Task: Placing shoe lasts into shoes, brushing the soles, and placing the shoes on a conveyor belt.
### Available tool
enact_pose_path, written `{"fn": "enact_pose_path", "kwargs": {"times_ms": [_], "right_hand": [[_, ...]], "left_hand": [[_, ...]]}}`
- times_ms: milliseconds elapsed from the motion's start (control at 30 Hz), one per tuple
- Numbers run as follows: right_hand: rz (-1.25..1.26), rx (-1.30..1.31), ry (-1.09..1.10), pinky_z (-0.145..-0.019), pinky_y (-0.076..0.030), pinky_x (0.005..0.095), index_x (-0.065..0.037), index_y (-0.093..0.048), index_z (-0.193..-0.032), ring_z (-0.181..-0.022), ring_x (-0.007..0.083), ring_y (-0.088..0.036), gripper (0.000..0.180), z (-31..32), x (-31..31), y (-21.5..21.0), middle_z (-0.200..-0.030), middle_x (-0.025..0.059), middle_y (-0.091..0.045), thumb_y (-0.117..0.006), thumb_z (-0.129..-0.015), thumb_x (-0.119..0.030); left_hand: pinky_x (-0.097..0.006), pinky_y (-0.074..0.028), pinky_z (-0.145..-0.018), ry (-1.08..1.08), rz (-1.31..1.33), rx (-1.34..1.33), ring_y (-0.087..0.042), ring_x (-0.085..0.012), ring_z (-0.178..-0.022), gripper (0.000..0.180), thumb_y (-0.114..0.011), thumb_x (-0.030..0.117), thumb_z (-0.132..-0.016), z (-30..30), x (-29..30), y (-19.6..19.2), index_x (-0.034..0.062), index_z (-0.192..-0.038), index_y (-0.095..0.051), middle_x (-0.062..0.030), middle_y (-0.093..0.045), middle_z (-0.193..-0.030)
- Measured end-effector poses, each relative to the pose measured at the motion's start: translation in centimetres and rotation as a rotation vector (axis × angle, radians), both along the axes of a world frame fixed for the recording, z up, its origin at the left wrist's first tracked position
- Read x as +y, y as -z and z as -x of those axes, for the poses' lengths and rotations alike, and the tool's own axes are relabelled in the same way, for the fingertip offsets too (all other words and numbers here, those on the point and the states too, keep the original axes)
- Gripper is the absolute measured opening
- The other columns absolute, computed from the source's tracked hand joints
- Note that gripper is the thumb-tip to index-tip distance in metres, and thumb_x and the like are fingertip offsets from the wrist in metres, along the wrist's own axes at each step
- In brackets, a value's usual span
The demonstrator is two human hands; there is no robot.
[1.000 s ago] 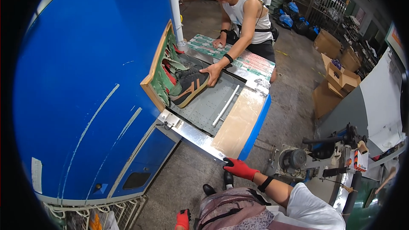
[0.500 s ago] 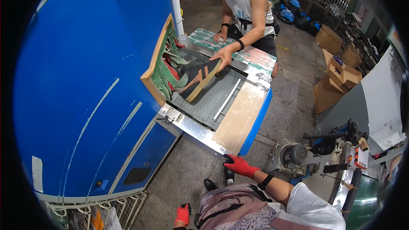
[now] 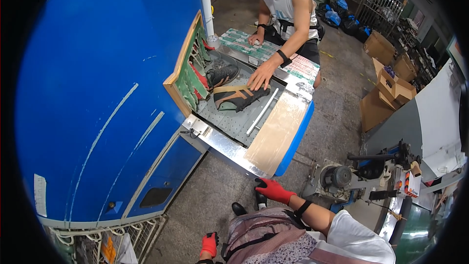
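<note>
Blue machine [image 3: 107, 93]: fills the left half of the view. Its wood-framed opening [image 3: 181, 71], hung with green flaps, faces right.

Tray [image 3: 229, 120]: a perforated metal table that runs out of the opening toward the near right. It has a pale board [image 3: 276, 132] along its right side and a thin metal rod [image 3: 262, 111] lying on the perforations.

Co-worker [image 3: 293, 14]: stands at the far end of the tray and leans over it. One hand [image 3: 259, 76] lies flat on a shoe, the other rests on the patterned far ledge [image 3: 244, 44].

Motor unit [image 3: 337, 178]: on the floor at the near right, well apart from the tray. Cardboard boxes [image 3: 386, 83] stand beyond it.

Tan, black and green shoe [image 3: 237, 98]: lies on its side mid-tray, under the co-worker's palm. A dark shoe [image 3: 222, 74] sits just behind it, at the flaps.

Right hand [image 3: 273, 190]: red-gloved, fingers loosely spread, gripping nothing. It is just below the tray's near corner and not touching it.

Left hand [image 3: 210, 244]: red-gloved, low at the near edge beside striped fabric [image 3: 259, 232]. Whether it is open or closed cannot be told.

Step in hand, as judged: shoes are being laid at the machine's mouth from the far side, and the wearer's hands take no part. The right hand is the nearer of the two. To reach either shoe it would have to rise over the near rim and cross the bare perforations, keeping clear of the rod.
</note>
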State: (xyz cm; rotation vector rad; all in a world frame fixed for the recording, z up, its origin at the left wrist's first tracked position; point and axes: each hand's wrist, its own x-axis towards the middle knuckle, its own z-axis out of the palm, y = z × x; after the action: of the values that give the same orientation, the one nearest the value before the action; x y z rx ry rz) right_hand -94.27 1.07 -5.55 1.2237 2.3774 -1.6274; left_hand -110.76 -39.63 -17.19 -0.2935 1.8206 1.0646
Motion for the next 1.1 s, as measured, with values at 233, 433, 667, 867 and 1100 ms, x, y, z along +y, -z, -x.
{"fn": "enact_pose_path", "kwargs": {"times_ms": [233, 433, 667, 867, 1100], "right_hand": [[0.001, -0.027, -0.001, -0.095, -0.051, 0.0400, -0.004, -0.058, -0.135, -0.107, 0.0320, -0.068, 0.061, -0.6, -0.1, 0.7, -0.114, 0.0183, -0.071, -0.069, -0.088, -0.041], [0.021, -0.015, 0.013, -0.095, -0.051, 0.0406, -0.005, -0.058, -0.135, -0.107, 0.0321, -0.068, 0.062, -0.8, -0.6, 1.2, -0.114, 0.0181, -0.071, -0.069, -0.087, -0.042], [0.008, -0.046, -0.024, -0.091, -0.053, 0.0399, -0.006, -0.057, -0.137, -0.102, 0.0315, -0.069, 0.062, 0.2, -1.3, 0.4, -0.109, 0.0159, -0.073, -0.068, -0.087, -0.042], [0.022, -0.037, -0.036, -0.088, -0.054, 0.0399, -0.006, -0.057, -0.136, -0.097, 0.0313, -0.071, 0.061, 0.5, -1.6, -0.1, -0.109, 0.0152, -0.073, -0.067, -0.088, -0.042], [0.076, -0.071, -0.085, -0.102, -0.048, 0.0431, -0.007, -0.054, -0.140, -0.119, 0.0370, -0.061, 0.064, 1.0, -1.2, -1.2, -0.127, 0.0203, -0.065, -0.068, -0.089, -0.043]], "left_hand": [[-0.036, -0.055, -0.063, 0.007, 0.002, -0.016, -0.067, -0.0240, -0.071, 0.028, -0.066, 0.025, -0.093, 0.4, -0.1, 0.6, 0.0021, -0.109, -0.067, -0.0144, -0.072, -0.089], [-0.034, -0.053, -0.063, 0.063, 0.000, -0.007, -0.067, -0.0230, -0.071, 0.028, -0.065, 0.026, -0.094, 1.0, 0.6, 0.3, 0.0033, -0.110, -0.067, -0.0124, -0.072, -0.090], [-0.034, -0.052, -0.063, 0.091, 0.033, -0.002, -0.067, -0.0211, -0.071, 0.028, -0.064, 0.028, -0.094, 1.2, 1.0, 0.0, 0.0043, -0.108, -0.069, -0.0105, -0.073, -0.089], [-0.034, -0.052, -0.062, 0.081, 0.016, -0.007, -0.067, -0.0207, -0.070, 0.027, -0.064, 0.027, -0.095, 1.1, 0.9, -0.3, 0.0042, -0.108, -0.069, -0.0097, -0.073, -0.088], [-0.034, -0.053, -0.064, 0.093, 0.007, -0.004, -0.068, -0.0223, -0.073, 0.028, -0.063, 0.027, -0.095, 0.7, 0.9, -0.5, 0.0030, -0.109, -0.069, -0.0114, -0.073, -0.090]]}}
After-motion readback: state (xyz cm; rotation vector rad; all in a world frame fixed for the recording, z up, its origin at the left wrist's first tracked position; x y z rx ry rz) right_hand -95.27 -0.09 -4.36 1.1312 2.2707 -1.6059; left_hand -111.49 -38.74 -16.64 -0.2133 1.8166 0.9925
